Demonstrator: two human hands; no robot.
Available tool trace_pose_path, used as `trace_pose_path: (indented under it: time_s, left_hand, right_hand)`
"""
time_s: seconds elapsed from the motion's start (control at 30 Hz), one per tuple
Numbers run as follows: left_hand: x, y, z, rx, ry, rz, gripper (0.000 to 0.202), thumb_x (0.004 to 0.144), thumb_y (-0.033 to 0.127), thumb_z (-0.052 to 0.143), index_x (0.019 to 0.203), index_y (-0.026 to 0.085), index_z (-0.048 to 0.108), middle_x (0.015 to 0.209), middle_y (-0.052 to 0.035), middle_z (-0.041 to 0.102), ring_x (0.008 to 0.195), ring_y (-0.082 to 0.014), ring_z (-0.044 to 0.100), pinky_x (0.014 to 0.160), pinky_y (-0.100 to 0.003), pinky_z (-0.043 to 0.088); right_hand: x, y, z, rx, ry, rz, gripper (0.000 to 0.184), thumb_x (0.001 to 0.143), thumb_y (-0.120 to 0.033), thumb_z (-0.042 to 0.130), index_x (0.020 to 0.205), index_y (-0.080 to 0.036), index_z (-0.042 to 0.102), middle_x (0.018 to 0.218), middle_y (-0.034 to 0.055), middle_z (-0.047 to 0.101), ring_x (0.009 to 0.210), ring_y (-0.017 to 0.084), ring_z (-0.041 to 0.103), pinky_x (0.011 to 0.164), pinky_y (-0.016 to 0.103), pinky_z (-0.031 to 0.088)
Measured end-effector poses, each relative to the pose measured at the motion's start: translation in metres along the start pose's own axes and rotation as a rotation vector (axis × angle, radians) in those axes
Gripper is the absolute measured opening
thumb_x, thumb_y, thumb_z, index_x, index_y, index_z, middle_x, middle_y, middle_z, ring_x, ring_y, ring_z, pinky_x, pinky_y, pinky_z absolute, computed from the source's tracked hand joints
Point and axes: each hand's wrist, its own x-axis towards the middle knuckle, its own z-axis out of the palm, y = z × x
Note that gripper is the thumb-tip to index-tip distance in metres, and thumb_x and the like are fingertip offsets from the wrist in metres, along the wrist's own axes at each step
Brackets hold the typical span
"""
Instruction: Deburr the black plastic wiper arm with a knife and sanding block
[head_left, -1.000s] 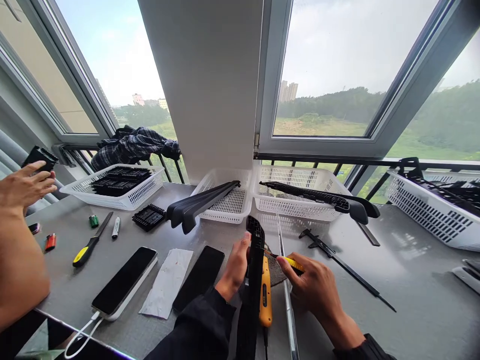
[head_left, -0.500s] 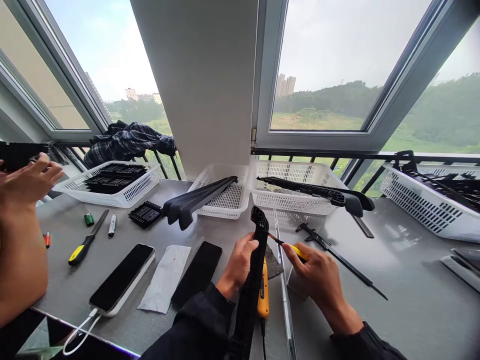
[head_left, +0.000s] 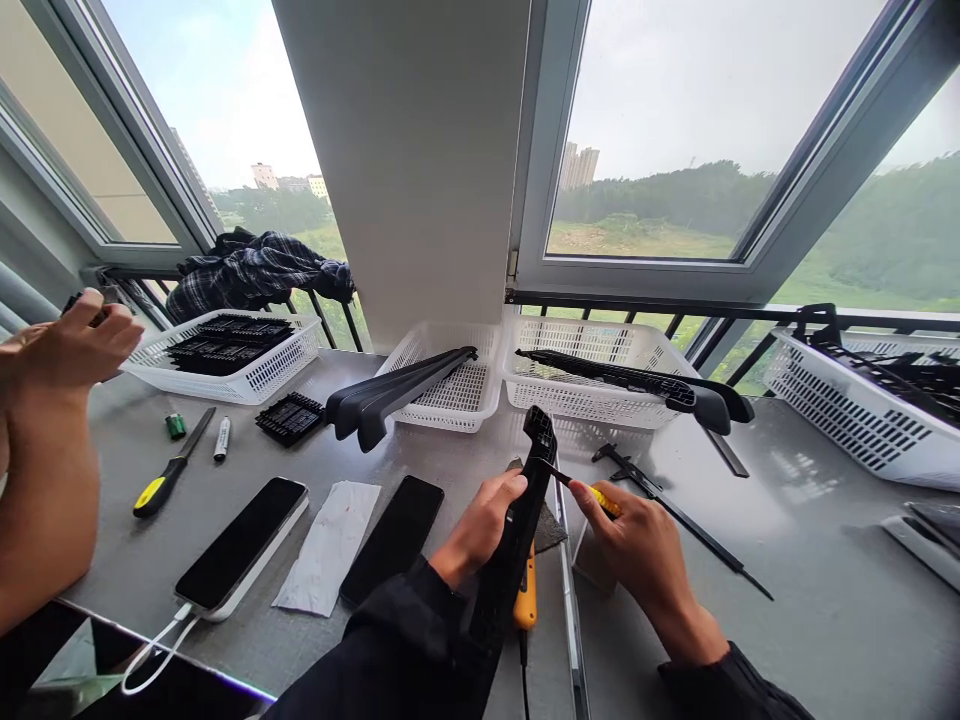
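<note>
My left hand (head_left: pixel 480 525) grips a long black plastic wiper part (head_left: pixel 525 500), tilted up with its far end raised over the table. My right hand (head_left: pixel 637 545) holds a small yellow-handled knife (head_left: pixel 592 492) whose thin blade touches the right side of that part near its top. A yellow tool (head_left: pixel 526 595) lies on the table under the part, beside a metal strip (head_left: pixel 564 560).
Another person's arm and hand (head_left: pixel 60 400) are at the left edge. Two phones (head_left: pixel 244 545) (head_left: pixel 394 540), a paper slip (head_left: pixel 330 545), a yellow-handled screwdriver (head_left: pixel 169 478) and a caliper (head_left: pixel 675 510) lie on the steel table (head_left: pixel 825 560). White baskets (head_left: pixel 600 395) with black parts stand along the window.
The black part's top has swung right and tilted more. My right hand followed it with the knife. The other person's hand at the left rose slightly.
</note>
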Motion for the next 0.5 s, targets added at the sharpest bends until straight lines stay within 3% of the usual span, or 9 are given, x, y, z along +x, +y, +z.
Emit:
trace_pose_path:
  time_s: [0.13, 0.27, 0.5]
  left_hand:
    - [0.0, 0.004, 0.001, 0.067, -0.003, 0.072, 0.048, 0.094, 0.066, 0.061, 0.078, 0.022, 0.051, 0.072, 0.0021, 0.047, 0.062, -0.0135, 0.039, 0.057, -0.027, 0.035]
    - [0.001, 0.001, -0.001, 0.014, 0.049, 0.081, 0.051, 0.091, 0.07, 0.065, 0.079, 0.021, 0.057, 0.071, 0.0027, 0.045, 0.064, -0.0148, 0.036, 0.061, -0.029, 0.034]
    - [0.004, -0.005, -0.006, -0.111, 0.357, 0.074, 0.046, 0.087, 0.064, 0.075, 0.078, 0.021, 0.063, 0.074, -0.0005, 0.059, 0.07, -0.0178, 0.053, 0.065, -0.028, 0.044]
  right_hand:
    - [0.006, 0.005, -0.004, 0.013, 0.026, 0.05, 0.087, 0.097, -0.096, 0.023, 0.061, -0.024, 0.056, 0.054, 0.0025, 0.058, 0.052, 0.016, 0.043, 0.058, 0.029, 0.027]
    - [0.003, 0.0, -0.002, 0.029, 0.007, -0.001, 0.088, 0.099, -0.094, 0.022, 0.06, -0.023, 0.057, 0.053, 0.0018, 0.057, 0.05, 0.015, 0.039, 0.057, 0.029, 0.027]
    - [-0.011, -0.015, 0.001, 0.028, -0.016, -0.143, 0.082, 0.104, -0.086, 0.032, 0.06, -0.023, 0.057, 0.051, 0.0018, 0.059, 0.049, 0.014, 0.044, 0.056, 0.029, 0.025]
